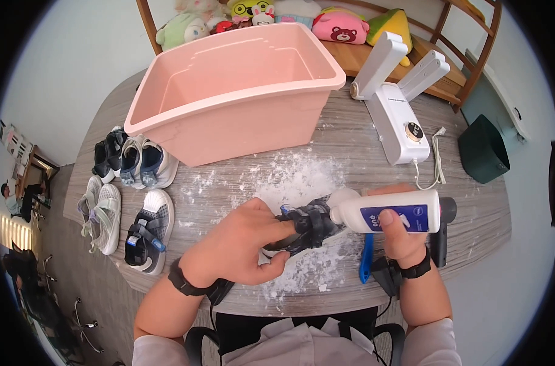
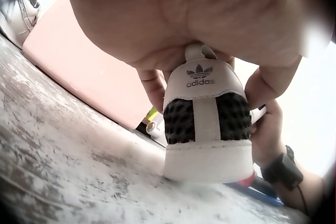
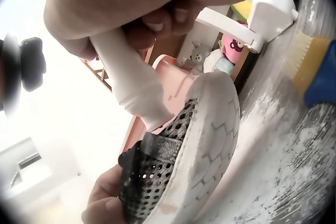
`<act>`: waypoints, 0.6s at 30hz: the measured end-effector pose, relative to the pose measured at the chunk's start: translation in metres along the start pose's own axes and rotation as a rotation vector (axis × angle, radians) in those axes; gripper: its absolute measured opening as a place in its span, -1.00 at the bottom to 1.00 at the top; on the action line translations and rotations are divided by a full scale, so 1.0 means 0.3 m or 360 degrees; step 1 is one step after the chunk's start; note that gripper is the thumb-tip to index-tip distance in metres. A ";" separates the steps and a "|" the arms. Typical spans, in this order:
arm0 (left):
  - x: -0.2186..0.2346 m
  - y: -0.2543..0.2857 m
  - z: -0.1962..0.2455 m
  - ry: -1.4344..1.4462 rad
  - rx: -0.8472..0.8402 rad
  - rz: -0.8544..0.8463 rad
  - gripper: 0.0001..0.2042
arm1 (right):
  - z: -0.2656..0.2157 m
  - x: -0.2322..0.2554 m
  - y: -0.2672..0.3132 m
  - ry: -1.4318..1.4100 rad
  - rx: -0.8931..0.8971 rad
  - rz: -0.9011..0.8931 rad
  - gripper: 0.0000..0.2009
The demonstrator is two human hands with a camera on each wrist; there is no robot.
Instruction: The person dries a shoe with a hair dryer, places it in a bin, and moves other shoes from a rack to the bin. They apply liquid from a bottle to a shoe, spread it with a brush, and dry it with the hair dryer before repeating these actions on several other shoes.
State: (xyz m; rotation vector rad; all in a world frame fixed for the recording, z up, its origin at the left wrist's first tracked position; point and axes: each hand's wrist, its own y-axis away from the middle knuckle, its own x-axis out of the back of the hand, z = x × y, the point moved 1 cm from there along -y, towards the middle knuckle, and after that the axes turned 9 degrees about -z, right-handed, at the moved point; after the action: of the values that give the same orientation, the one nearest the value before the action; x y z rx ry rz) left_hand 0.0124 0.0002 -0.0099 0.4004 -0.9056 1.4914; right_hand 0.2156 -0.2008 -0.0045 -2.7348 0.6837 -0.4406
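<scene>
My left hand (image 1: 231,247) grips a dark mesh sneaker (image 1: 317,221) at its heel, some fingers reaching into the opening. In the left wrist view the sneaker's white heel (image 2: 206,119) faces me and reads "adidas". My right hand (image 1: 404,238) holds a white bottle (image 1: 353,213) with a blue label, tipped toward the toe. Seen from the right wrist, the bottle's mouth (image 3: 157,121) is right at the sneaker's mesh upper, and the white sole (image 3: 212,124) is turned sideways. White powder (image 1: 298,177) lies scattered around the sneaker.
A large pink tub (image 1: 247,125) stands behind the hands. Left of it are several shoes, including a matching sneaker (image 1: 150,232). A white appliance (image 1: 394,119) with upright arms and a green bin (image 1: 483,148) stand right. A blue-handled brush (image 1: 366,259) lies near my right wrist.
</scene>
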 end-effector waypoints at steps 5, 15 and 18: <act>-0.004 -0.009 0.016 -0.0091 -0.0068 -0.0072 -0.69 | 0.011 0.001 0.006 -0.0293 -0.0092 -0.0012 -0.76; -0.006 -0.013 0.018 -0.0144 -0.0039 -0.0122 -0.66 | 0.022 0.003 -0.027 0.0010 0.0266 -0.0083 -0.80; -0.002 -0.023 0.030 -0.0171 -0.0056 -0.0133 -0.67 | 0.021 0.008 -0.025 -0.0248 0.0075 -0.0015 -0.83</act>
State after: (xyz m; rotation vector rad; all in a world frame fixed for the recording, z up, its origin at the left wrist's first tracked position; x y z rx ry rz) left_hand 0.0168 -0.0074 -0.0025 0.4907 -0.9869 1.3865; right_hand 0.2229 -0.1945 -0.0071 -2.6939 0.6122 -0.2394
